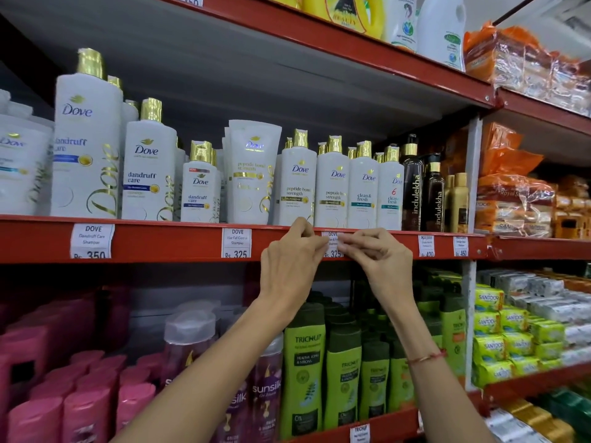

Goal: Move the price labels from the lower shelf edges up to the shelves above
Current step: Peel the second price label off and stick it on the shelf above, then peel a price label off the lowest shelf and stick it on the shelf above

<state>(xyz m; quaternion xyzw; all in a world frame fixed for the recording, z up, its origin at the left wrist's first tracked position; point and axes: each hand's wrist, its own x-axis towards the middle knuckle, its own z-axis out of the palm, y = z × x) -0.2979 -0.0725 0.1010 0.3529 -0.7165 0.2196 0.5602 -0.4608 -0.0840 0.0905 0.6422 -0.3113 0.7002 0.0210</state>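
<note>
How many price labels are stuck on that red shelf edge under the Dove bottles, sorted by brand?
Dove labels: 3, one pinched by both hands' fingers
Indulekha labels: 1
Label too small to read: 1
Total: 5

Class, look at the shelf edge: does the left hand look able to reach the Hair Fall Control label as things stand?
Probably yes. The Hair Fall Control label sits on the same red shelf edge, just left of the left hand, with nothing in front of it. That hand is now pinching the price label, as is the right hand.
</note>
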